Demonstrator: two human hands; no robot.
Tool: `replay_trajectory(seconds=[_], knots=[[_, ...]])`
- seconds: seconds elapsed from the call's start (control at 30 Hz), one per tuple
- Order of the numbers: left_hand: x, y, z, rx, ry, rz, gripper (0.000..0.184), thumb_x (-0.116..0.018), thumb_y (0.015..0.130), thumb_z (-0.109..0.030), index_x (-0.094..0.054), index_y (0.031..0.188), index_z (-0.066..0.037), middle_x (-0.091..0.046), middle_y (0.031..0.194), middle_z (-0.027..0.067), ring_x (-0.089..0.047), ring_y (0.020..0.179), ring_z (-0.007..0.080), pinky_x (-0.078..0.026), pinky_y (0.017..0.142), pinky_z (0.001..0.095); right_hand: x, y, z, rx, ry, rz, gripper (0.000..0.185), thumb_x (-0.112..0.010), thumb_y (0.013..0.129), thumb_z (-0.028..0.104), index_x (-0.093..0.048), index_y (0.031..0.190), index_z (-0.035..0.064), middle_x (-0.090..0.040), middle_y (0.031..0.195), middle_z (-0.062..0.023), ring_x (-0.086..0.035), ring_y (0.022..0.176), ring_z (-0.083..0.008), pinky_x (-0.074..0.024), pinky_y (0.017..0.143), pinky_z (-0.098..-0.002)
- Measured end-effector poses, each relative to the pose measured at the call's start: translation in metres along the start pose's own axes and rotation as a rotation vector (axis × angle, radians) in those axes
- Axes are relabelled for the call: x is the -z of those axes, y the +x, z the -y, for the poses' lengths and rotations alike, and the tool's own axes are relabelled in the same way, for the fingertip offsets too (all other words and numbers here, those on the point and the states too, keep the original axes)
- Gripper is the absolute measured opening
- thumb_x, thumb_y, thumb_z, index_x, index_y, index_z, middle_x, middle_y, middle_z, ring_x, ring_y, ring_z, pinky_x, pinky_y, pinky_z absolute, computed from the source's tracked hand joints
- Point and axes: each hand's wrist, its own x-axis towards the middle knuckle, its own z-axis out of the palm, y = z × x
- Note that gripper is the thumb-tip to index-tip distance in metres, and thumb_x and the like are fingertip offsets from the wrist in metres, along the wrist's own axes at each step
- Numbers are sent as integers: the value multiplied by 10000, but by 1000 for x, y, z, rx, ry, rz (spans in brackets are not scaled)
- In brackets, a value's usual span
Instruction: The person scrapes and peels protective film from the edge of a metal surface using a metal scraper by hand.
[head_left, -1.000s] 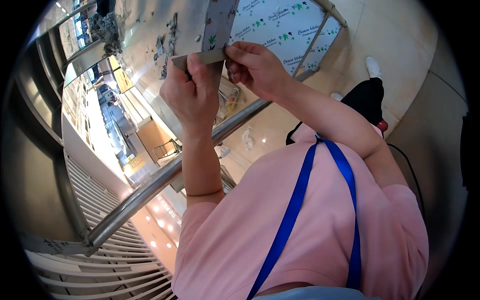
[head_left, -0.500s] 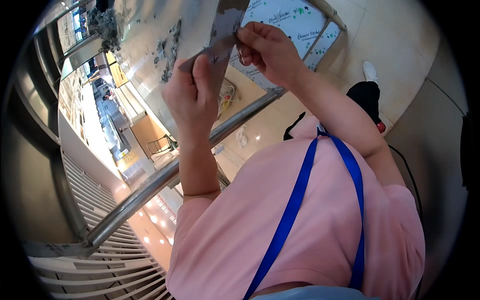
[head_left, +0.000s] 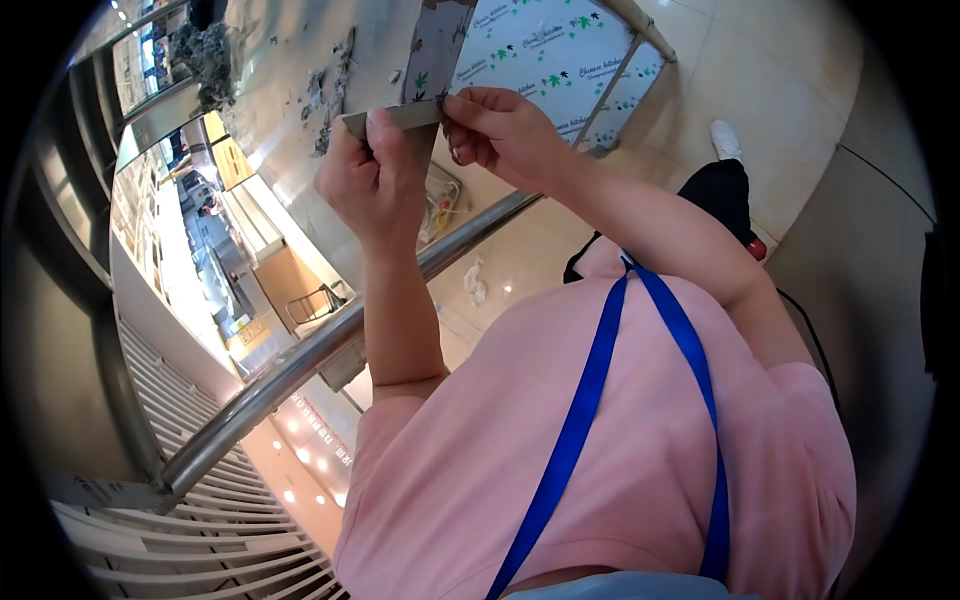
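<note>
Between my two hands stretches a grey-brown strip of protective film (head_left: pixel 412 115), folded back from the printed edge (head_left: pixel 437 50) of a steel surface (head_left: pixel 275 70). My left hand (head_left: pixel 372 185) is closed, its thumb pressing the strip's left end against the fingers. At the other end, my right hand (head_left: pixel 500 135) pinches the film's corner between thumb and fingertips, with its other fingers curled. Torn grey scraps (head_left: pixel 325 100) cling to the steel left of the strip. Farther left lies a crumpled grey clump (head_left: pixel 205 65).
A metal rail (head_left: pixel 300 365) runs diagonally below my hands. Behind my right hand is a panel (head_left: pixel 545 50) covered in printed film. White litter (head_left: pixel 475 283) lies on the tiled floor (head_left: pixel 770 90). White slats (head_left: pixel 200 480) curve along the lower left.
Both hands have shifted slightly, my right hand down and left. The strip between them now runs nearly level, and more leaf-printed edge shows above it. Both hands keep their hold.
</note>
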Motion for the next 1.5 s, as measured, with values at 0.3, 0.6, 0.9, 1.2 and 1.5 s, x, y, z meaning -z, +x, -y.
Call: replay_trajectory(seconds=[0.3, 0.6, 0.9, 1.2, 1.5], knots=[[0, 1, -4, -37, 47, -18, 231, -498, 794, -119, -455, 603, 4, -417, 482, 38, -347, 438, 85, -316, 420, 237, -3, 7, 11, 98, -62, -14, 166, -528, 816, 178, -512, 741, 30, -514, 623, -22, -486, 520, -83, -409, 485, -200], [3, 1, -5, -79, 71, 19, 253, -490, 814, -144, -472, 599, -13, -440, 502, 1, -378, 462, 57, -302, 432, 200, -8, 11, 35, 207, -280, -64, 186, -533, 813, 191, -497, 700, 48, -494, 563, -4, -462, 480, -60, -373, 444, -169], [0, -2, -2, 28, -100, -55, 222, -514, 781, -114, -483, 598, 8, -421, 479, 5, -342, 462, 51, -295, 422, 208, -3, -2, 4, 70, -265, -92, 238, -546, 805, 225, -529, 700, 12, -514, 609, -26, -477, 531, -78, -407, 495, -201], [0, -2, -2, -16, -2, -45, 245, -514, 777, -108, -451, 569, 6, -408, 488, 8, -327, 460, 53, -281, 413, 210, -7, 3, 5, 165, -172, -118, 221, -546, 802, 195, -519, 700, 2, -501, 603, -34, -462, 510, -78, -392, 476, -202], [5, 0, 0, -92, 20, 13, 226, -521, 780, -120, -466, 594, -3, -388, 460, 26, -323, 426, 77, -275, 394, 226, -9, 6, 6, 187, -174, -135, 194, -539, 805, 170, -525, 720, -4, -503, 593, -32, -466, 496, -81, -403, 465, -204]])
